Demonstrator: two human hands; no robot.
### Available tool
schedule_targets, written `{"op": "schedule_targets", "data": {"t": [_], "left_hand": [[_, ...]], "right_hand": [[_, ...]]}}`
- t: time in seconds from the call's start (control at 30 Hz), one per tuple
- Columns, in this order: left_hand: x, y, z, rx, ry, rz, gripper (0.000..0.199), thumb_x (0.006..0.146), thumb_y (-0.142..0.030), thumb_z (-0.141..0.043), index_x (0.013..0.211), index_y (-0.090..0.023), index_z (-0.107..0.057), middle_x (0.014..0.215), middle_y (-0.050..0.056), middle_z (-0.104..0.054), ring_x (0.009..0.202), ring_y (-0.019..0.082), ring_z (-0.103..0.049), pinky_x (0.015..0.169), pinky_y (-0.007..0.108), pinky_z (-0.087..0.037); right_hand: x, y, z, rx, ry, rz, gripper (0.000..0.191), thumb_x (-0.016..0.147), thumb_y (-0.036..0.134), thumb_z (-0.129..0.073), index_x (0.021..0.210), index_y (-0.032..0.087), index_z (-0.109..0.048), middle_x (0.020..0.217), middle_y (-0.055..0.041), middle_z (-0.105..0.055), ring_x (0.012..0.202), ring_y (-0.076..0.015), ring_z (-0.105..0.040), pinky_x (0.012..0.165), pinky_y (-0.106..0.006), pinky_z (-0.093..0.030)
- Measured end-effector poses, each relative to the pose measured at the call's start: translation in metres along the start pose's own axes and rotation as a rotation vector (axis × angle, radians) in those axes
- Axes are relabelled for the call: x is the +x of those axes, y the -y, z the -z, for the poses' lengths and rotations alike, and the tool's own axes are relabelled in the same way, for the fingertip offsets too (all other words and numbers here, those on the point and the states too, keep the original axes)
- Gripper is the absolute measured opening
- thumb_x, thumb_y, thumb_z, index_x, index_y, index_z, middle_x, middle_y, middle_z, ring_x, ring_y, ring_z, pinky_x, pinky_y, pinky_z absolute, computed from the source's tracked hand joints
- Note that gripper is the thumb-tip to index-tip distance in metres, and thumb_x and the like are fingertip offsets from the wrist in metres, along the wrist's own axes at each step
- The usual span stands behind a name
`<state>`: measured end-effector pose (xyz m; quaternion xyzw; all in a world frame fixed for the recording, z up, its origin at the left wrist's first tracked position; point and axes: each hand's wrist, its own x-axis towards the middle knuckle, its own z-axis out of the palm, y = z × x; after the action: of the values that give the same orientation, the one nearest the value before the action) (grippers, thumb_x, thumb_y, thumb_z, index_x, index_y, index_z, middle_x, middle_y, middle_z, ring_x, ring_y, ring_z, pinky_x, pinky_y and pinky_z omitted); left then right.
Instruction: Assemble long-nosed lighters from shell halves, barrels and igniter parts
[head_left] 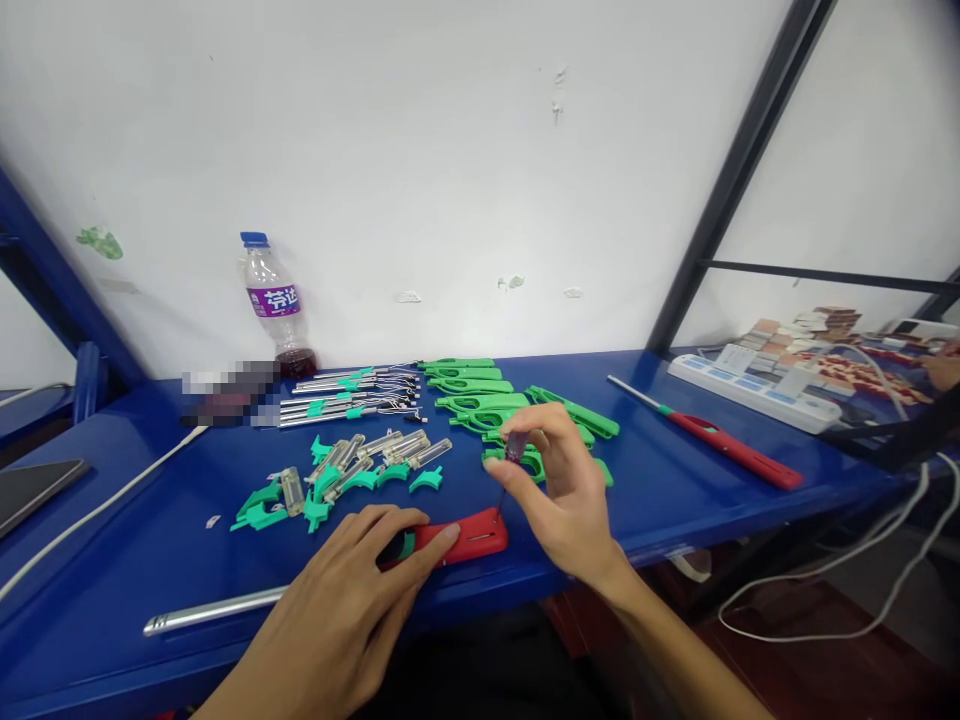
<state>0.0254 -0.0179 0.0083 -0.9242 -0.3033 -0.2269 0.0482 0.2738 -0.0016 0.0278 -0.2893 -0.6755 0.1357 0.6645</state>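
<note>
Bottle (276, 305), power strip (754, 393), perhaps a tablet (36, 490).

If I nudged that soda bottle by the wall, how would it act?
The bottle would probably tip easily, being tall and narrow with only a little dark drink at the bottom. It should feel light for its size, since most of it looks empty. Its clear wall looks like thin plastic, so it may flex if squeezed.

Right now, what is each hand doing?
Left hand: closed on the red lighter, pressing it to the table.
Right hand: closed, fingertips pinching a small screwdriver, tip at the lighter's end.
</note>
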Motion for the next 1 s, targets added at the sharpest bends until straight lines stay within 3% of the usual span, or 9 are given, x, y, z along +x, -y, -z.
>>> {"op": "schedule_targets", "data": {"t": [0.13,0.2,0.3,0.4,0.6,0.73,0.9,1.0], "left_hand": [[-0.0006,0.0004,-0.0019,0.001,-0.003,-0.002,0.062,0.104,-0.008,-0.044,0.158,-0.038,-0.046,0.132,0.008,-0.063,0.115,0.026,-0.061,0.095,0.043,-0.060],[-0.0015,0.0006,-0.0025,-0.003,-0.002,-0.001,0.063,0.104,-0.008,-0.044,0.159,-0.038,-0.044,0.133,0.008,-0.063,0.116,0.025,-0.061,0.096,0.042,-0.059],[-0.0028,0.0007,-0.0024,-0.006,0.000,-0.005,0.062,0.104,-0.008,-0.044,0.158,-0.038,-0.045,0.133,0.007,-0.063,0.116,0.025,-0.061,0.096,0.042,-0.059],[-0.0027,0.0005,-0.0023,-0.006,0.002,0.001,0.062,0.104,-0.007,-0.043,0.157,-0.038,-0.047,0.134,0.008,-0.063,0.117,0.025,-0.061,0.097,0.042,-0.059],[-0.0017,-0.0002,-0.0034,-0.015,0.006,0.003,0.062,0.104,-0.007,-0.043,0.158,-0.038,-0.045,0.135,0.008,-0.063,0.118,0.025,-0.062,0.097,0.043,-0.059],[-0.0032,0.0002,-0.0047,0.005,0.007,0.011,0.063,0.104,-0.008,-0.044,0.159,-0.038,-0.044,0.136,0.008,-0.064,0.119,0.026,-0.063,0.098,0.045,-0.059],[-0.0041,0.0011,-0.0049,0.016,-0.019,0.006,0.062,0.104,-0.009,-0.045,0.158,-0.039,-0.045,0.137,0.007,-0.067,0.119,0.026,-0.066,0.098,0.044,-0.059],[-0.0036,0.0011,-0.0041,0.014,-0.024,0.008,0.061,0.104,-0.010,-0.045,0.158,-0.039,-0.046,0.136,0.007,-0.068,0.118,0.026,-0.066,0.097,0.044,-0.059]], "right_hand": [[-0.0012,-0.0001,-0.0014,0.070,0.044,-0.037,0.029,0.103,0.017,-0.063,0.128,0.032,-0.063,0.110,-0.0032,-0.070,0.101,-0.0208,-0.064,0.091,-0.038,-0.052],[-0.0018,-0.0004,-0.0011,0.086,0.055,-0.020,0.033,0.100,0.017,-0.066,0.129,0.032,-0.061,0.111,-0.0032,-0.069,0.103,-0.0214,-0.064,0.093,-0.039,-0.052],[-0.0013,-0.0009,0.0004,0.047,-0.044,0.022,0.036,0.090,0.018,-0.080,0.119,0.030,-0.063,0.109,-0.0024,-0.062,0.104,-0.0217,-0.060,0.092,-0.037,-0.050],[-0.0006,-0.0006,0.0023,0.061,-0.109,0.016,0.023,0.093,0.017,-0.077,0.109,0.029,-0.066,0.102,-0.0012,-0.063,0.096,-0.0191,-0.061,0.086,-0.034,-0.052],[-0.0035,0.0013,0.0011,0.089,-0.015,-0.023,0.027,0.107,0.019,-0.056,0.130,0.030,-0.063,0.112,-0.0054,-0.073,0.096,-0.0207,-0.070,0.086,-0.039,-0.057],[-0.0026,0.0008,0.0010,0.016,-0.078,0.053,0.019,0.098,0.023,-0.073,0.115,0.029,-0.068,0.108,-0.0049,-0.068,0.105,-0.0241,-0.065,0.091,-0.041,-0.054],[-0.0031,0.0014,0.0017,0.016,-0.030,-0.006,0.025,0.108,0.020,-0.054,0.129,0.030,-0.064,0.119,-0.0075,-0.071,0.105,-0.0235,-0.067,0.092,-0.043,-0.054],[-0.0036,0.0006,0.0006,0.013,-0.078,0.083,0.020,0.099,0.021,-0.070,0.117,0.029,-0.066,0.112,-0.0060,-0.067,0.109,-0.0252,-0.064,0.094,-0.042,-0.053]]}}
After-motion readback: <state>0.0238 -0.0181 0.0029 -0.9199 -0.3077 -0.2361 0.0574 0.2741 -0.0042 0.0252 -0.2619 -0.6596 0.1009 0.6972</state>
